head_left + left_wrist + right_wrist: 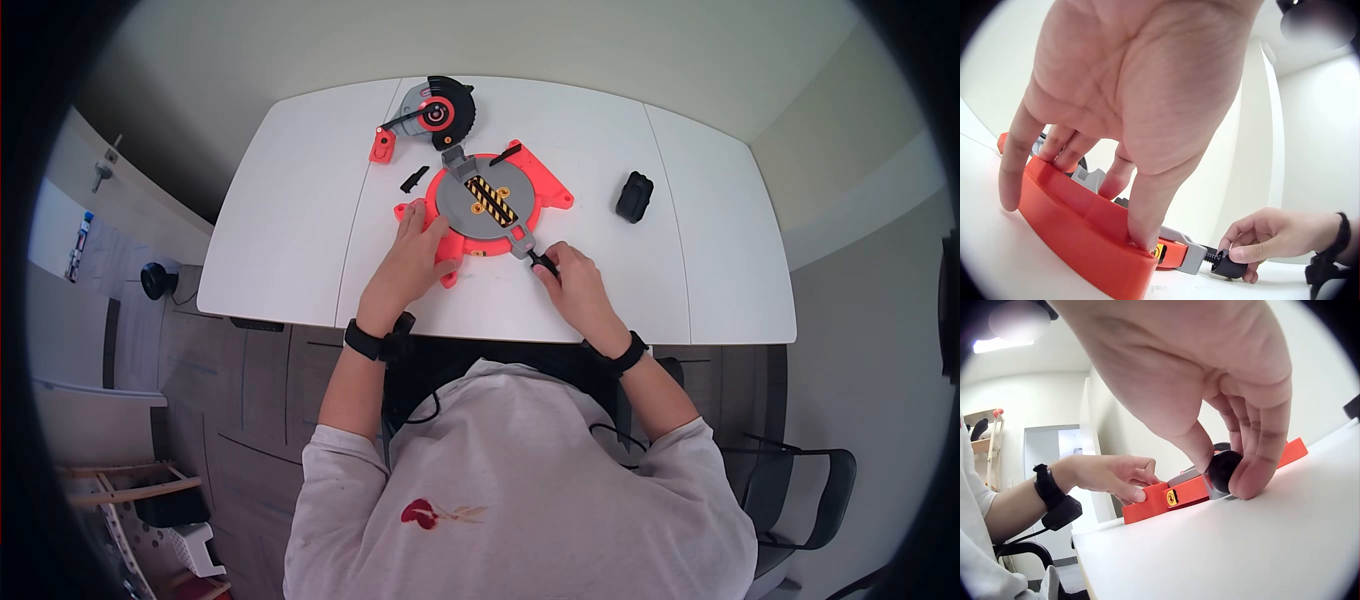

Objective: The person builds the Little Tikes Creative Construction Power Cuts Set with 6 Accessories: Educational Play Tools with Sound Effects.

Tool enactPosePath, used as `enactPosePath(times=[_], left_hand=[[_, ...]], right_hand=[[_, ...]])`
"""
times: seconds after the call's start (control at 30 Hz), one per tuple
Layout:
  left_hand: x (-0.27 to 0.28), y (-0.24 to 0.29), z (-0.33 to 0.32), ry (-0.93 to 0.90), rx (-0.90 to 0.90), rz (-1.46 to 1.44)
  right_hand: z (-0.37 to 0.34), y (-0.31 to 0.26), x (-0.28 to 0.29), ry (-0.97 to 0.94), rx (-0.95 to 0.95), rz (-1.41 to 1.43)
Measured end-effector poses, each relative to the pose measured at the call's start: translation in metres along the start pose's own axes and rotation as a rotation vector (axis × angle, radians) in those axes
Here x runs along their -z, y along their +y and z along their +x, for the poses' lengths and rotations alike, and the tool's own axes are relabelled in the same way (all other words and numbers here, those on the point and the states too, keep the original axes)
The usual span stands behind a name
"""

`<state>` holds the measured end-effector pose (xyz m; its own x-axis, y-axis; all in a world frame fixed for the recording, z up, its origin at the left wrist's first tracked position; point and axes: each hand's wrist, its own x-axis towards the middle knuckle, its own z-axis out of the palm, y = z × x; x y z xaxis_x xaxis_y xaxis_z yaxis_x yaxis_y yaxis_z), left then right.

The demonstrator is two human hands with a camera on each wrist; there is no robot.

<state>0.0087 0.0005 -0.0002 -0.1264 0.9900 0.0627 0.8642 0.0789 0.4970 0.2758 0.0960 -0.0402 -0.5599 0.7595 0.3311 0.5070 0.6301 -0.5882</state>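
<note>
Spread left fingers [1015,156] touch the curved plastic base [1072,219]; right fingers [1272,437] pinch its round black knob [1225,472].

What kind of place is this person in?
Probably a room in a home, though maybe a small office. You can see a big white table, a dark chair and a door with a handle.
</note>
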Motion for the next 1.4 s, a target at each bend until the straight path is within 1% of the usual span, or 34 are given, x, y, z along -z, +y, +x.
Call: enactPosePath(times=[0.13,0.3,0.4,0.5,0.6,0.7,0.8,0.9,1.0,1.1,1.2,1.3,1.4], left_hand=[[0.0,-0.001,0.001,-0.005,0.018,0.003],[0.002,-0.003,0.0,-0.013,-0.008,0.011],[0.001,0.0,-0.001,-0.014,-0.005,0.014],[0.001,0.001,0.001,-0.015,-0.013,0.035],[-0.002,-0.003,-0.001,-0.016,-0.022,0.061],[-0.001,-0.003,0.001,-0.017,-0.021,0.055],[-0.002,-0.001,0.001,-0.009,-0.01,0.045],[-0.001,0.001,0.0,-0.012,0.0,0.037],[-0.002,-0.001,-0.001,-0.018,-0.007,0.052],[-0.002,-0.001,0.0,-0.023,-0.008,0.06],[-0.002,0.001,0.0,-0.024,-0.005,0.059],[-0.003,0.0,0.0,-0.017,-0.008,0.06],[-0.003,0.0,-0.002,-0.005,-0.015,0.054]], right_hand=[[0.003,-0.017,0.01,-0.03,-0.064,0.007],[0.006,-0.005,0.004,-0.121,-0.066,-0.062],[0.003,-0.002,0.001,-0.009,-0.018,-0.001],[0.002,0.0,-0.004,-0.022,-0.039,0.045],[0.0,-0.016,0.005,-0.017,-0.059,0.04],[0.002,-0.016,0.003,-0.025,-0.062,0.014],[0.001,-0.005,-0.002,-0.043,-0.017,-0.087],[0.002,-0.005,-0.001,-0.023,-0.021,-0.024],[0.004,-0.013,0.001,-0.053,-0.136,0.105],[0.005,-0.013,-0.003,-0.024,-0.071,0.044],[0.005,-0.027,0.004,-0.002,-0.07,-0.036],[0.004,-0.014,-0.004,-0.024,-0.051,-0.086],[0.007,-0.009,-0.005,-0.106,-0.096,-0.086]])
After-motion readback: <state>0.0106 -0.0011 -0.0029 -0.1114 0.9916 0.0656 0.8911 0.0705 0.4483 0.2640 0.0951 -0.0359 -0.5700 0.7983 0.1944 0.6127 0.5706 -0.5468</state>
